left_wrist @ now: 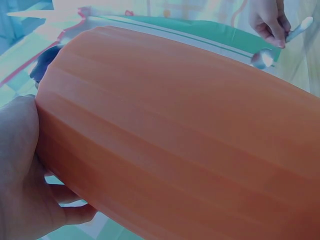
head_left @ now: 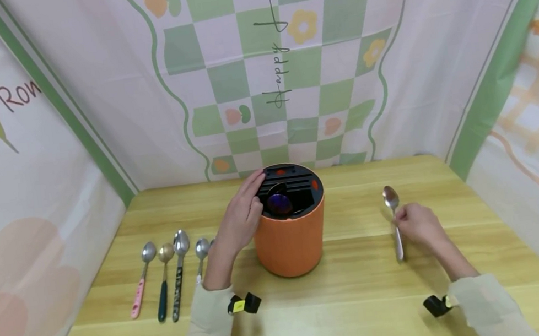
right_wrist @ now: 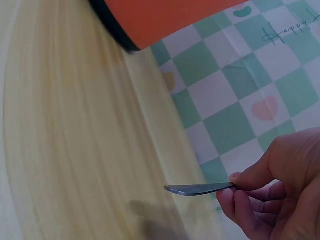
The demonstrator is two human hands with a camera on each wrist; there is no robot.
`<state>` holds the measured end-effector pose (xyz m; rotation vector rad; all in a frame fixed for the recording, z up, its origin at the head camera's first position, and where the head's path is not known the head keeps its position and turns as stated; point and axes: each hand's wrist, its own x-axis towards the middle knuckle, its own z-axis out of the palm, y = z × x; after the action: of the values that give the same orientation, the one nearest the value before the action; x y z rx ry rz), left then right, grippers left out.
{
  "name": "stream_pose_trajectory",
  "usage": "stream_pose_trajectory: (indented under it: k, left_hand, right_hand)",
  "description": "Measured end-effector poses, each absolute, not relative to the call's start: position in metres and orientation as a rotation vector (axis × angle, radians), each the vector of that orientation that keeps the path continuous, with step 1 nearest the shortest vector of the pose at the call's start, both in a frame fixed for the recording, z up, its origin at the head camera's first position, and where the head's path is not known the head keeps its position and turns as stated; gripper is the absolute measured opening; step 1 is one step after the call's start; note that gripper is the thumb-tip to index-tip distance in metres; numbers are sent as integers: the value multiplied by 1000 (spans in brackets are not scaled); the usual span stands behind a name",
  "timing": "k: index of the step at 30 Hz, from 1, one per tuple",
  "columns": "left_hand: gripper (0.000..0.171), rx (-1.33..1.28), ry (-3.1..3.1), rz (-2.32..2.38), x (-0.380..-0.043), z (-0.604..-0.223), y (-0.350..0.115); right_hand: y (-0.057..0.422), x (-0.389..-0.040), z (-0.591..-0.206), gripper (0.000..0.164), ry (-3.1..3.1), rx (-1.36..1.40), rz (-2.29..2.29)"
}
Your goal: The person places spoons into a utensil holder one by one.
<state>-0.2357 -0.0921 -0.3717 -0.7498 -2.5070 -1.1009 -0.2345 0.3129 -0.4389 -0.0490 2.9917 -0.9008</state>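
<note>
Taking the container as centre of the clock, white fabric walls [head_left: 259, 75] stand at 10, 12 and 2 o'clock; the one at 12 has green checks, small flowers and vertical lettering, with soft wrinkles. Before it spreads a pale yellow, wood-grained table [head_left: 361, 313], its grain running mostly from 9 to 3 o'clock. An upright orange cylindrical container [head_left: 291, 248] with ribbed wall and black slotted top stands on it. At its 9 o'clock rim, the left hand [head_left: 237, 220] grasps it with bent fingers and thumb. At 3 o'clock, the right hand [head_left: 421, 224] pinches the handle of a silvery metal spoon [head_left: 390, 196], bowl toward 12. Between 8 and 9 o'clock lie a black-patterned-handled spoon [head_left: 178, 286], a dark-green-handled spoon with golden bowl [head_left: 163, 296] and a pink-handled spoon [head_left: 138, 298].
</note>
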Motion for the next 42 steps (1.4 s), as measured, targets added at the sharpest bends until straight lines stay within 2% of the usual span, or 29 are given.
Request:
stream_pose_trajectory:
  k: [42]
  left_hand:
    - [57,-736,-2511,-1090,-236,-372,-92]
  right_hand:
    - [235,-199,-344,8,3243,-309,-1236]
